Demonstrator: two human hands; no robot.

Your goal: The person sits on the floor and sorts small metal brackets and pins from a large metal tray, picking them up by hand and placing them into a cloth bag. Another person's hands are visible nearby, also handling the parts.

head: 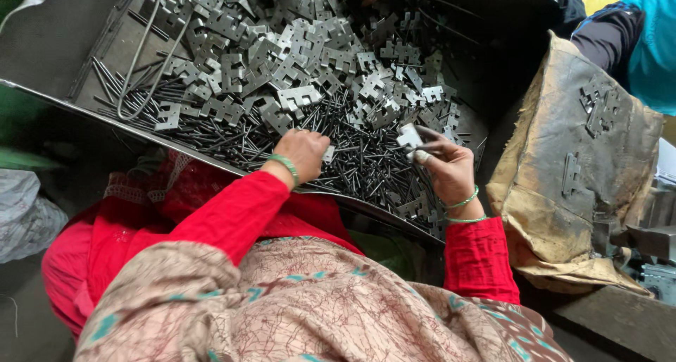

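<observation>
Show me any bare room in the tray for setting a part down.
Bare tray floor shows only at the far left corner, beside the wire loops. Elsewhere it is crowded: plates piled across the middle, pins under both hands.

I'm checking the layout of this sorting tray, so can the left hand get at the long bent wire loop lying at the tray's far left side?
Probably yes. The left hand rests on the thin pins, and only loose metal plates lie between it and the wire loop. Nothing covers the loop.

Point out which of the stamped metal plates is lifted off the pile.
The plate pinched in the right hand, held above the dark pins. All the other plates lie loose in the tray.
</observation>
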